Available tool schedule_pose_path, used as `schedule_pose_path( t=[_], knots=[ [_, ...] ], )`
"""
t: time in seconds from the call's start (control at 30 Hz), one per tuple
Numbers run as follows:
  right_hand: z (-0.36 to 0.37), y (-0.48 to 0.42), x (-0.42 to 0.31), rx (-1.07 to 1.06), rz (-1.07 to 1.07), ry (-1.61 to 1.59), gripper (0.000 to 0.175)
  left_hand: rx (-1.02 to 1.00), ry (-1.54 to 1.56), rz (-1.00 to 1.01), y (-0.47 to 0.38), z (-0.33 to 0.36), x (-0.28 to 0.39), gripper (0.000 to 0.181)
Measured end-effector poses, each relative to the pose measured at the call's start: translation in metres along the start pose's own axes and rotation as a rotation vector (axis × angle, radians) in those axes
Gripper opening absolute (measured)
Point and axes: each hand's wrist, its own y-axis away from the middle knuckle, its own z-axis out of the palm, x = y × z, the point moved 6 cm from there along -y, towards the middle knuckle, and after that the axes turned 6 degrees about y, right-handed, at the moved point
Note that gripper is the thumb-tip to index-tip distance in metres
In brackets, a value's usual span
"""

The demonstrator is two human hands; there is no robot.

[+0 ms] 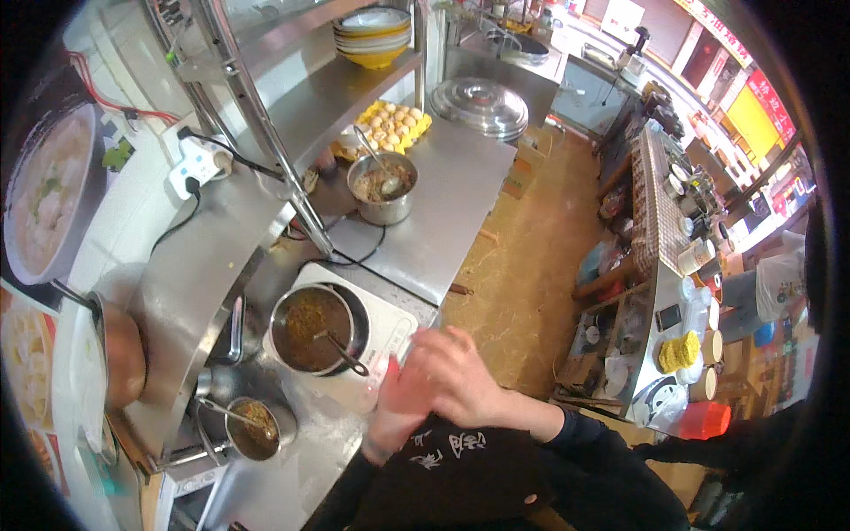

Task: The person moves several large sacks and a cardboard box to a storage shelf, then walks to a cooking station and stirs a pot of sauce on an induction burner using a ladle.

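My left hand (400,401) and my right hand (458,381) are pressed together in front of my dark apron, blurred, at the near edge of a white induction cooker (395,345). The right lies partly over the left; no object shows in them. On the cooker stands a metal pot (309,325) of brown sauce with a ladle (345,355) leaning in it. A smaller metal pot (252,431) of chopped food with a spoon stands on the steel counter nearer me. Farther back, another metal pot (384,189) holds food and a spoon.
A steel shelf (325,109) on posts bears stacked yellow and white bowls (372,36). Behind the back pot is a yellow tray of eggs (392,126), near a large metal lid (478,106). Black cords cross the counter. Across the aisle, a long counter (654,318) holds containers and a yellow cloth (679,352).
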Motion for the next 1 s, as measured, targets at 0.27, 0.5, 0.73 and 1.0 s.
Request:
schedule_pose_path(
  t=[0.27,0.5,0.73,1.0],
  knots=[
    [-0.022,0.033,0.144,-0.188,0.361,0.436,0.060,-0.103,-0.435,0.178,-0.093,0.018,-0.008,0.060],
    [-0.081,0.040,0.135,0.172,0.202,0.169,0.057,-0.081,-0.454,0.174,-0.131,0.017,-0.027,0.062],
    [-0.069,0.013,0.129,0.001,0.136,0.040,0.038,0.030,-0.500,-0.014,-0.112,-0.007,-0.029,0.066],
    [0.009,0.048,0.141,0.058,0.676,-0.099,0.029,0.177,-0.635,0.002,-0.071,-0.039,-0.040,0.062]
  ],
)
